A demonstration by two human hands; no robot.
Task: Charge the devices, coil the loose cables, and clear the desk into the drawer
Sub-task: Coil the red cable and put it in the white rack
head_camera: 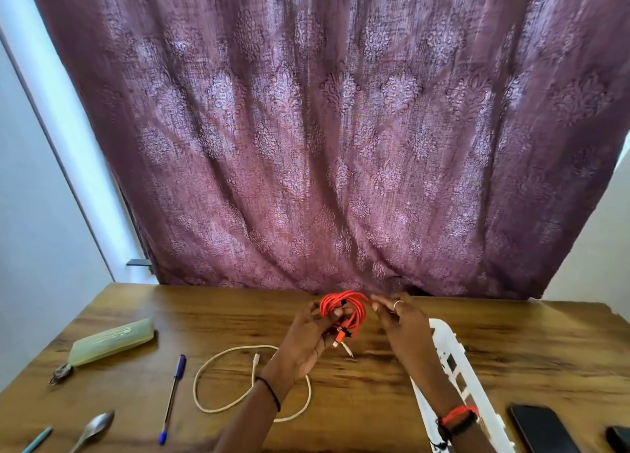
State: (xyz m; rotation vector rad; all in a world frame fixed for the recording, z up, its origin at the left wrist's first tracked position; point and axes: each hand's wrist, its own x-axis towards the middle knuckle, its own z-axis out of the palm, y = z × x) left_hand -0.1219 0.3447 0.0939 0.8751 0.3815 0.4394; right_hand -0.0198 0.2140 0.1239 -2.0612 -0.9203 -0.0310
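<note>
Centre of frame, just above the wooden desk [358, 384]: person's left hand [306, 343] holds an orange cable [344, 311] wound into a coil, thumb pressed on the front of the bundle, other fingers curled behind it. Connector ends hang from the coil btm, twd the desk. Right hand [399, 319], w/ a ring, pinches the loose strand at the coil's upper right betw thumb & forefinger; remaining fingers loosely bent.

White cable [218, 360] lies uncoiled in a loose loop on the desk, lower centre-left, partly under the left wrist. Left of it: blue pen [173, 398], then spoon [95, 428] at btm left, and a pale green pouch [112, 340] further up-left. White power strip [456, 367] runs diagonally under the right forearm. Dark phone [542, 428] lies btm right, just beside the strip. Purple curtain [324, 128] fills the upper frame.
</note>
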